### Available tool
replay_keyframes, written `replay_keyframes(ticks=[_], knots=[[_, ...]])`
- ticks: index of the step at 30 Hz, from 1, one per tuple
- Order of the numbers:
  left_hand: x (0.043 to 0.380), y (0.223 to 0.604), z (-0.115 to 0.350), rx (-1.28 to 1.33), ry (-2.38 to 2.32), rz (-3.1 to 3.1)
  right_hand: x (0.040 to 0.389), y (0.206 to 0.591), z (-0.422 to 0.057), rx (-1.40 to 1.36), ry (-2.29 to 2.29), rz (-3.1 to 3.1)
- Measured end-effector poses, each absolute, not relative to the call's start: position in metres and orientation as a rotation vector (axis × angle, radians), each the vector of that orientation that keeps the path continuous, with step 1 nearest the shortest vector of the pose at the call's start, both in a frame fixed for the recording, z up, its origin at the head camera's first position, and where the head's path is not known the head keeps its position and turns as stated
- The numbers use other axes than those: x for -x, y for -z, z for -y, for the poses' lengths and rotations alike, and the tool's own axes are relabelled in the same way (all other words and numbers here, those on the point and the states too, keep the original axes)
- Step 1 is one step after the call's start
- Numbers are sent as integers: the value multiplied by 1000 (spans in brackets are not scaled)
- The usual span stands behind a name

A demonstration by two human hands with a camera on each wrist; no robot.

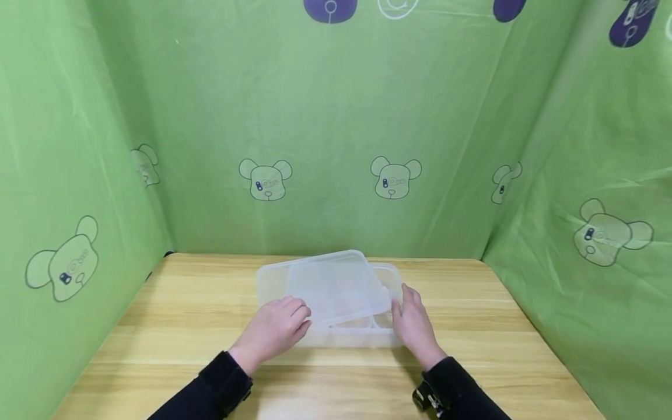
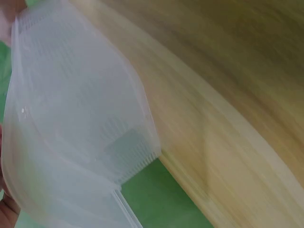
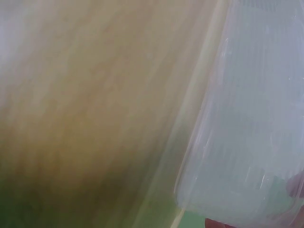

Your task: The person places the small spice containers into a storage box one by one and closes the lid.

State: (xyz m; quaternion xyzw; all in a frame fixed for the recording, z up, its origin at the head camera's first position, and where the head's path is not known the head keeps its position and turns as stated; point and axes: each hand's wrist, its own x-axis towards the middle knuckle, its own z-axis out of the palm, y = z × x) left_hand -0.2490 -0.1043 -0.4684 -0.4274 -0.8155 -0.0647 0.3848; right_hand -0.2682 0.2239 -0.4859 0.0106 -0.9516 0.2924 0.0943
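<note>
A translucent plastic box (image 1: 362,338) with inner compartments rests on the wooden table. Its frosted lid (image 1: 336,286) lies askew over it, tilted, leaving the right end and part of the front compartments uncovered. At the lid's front left corner, my left hand (image 1: 275,328) pinches the edge between thumb and curled fingers. My right hand (image 1: 413,324) grips the right end of the box, thumb toward the front and fingers along the outer side. Close up in the right wrist view, the box wall (image 3: 247,123) shows fingertips (image 3: 295,185) at its lower corner.
The wooden table (image 1: 472,326) extends on both sides of the box and in front of it. Green cloth (image 1: 331,116) printed with bear heads hangs behind the table and along its left and right sides.
</note>
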Motion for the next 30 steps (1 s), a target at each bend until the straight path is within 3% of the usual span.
replay_keyframes(ticks=[8,20,30], knots=[[248,466,123,851,272,2236,266,484,-224,-33,-881,2818],[244,459,142,262,487,2577,264,484,-223,-41,-870,2796],[240,459,148,66,718,2707,264,483,-223,-47,-872,2817]])
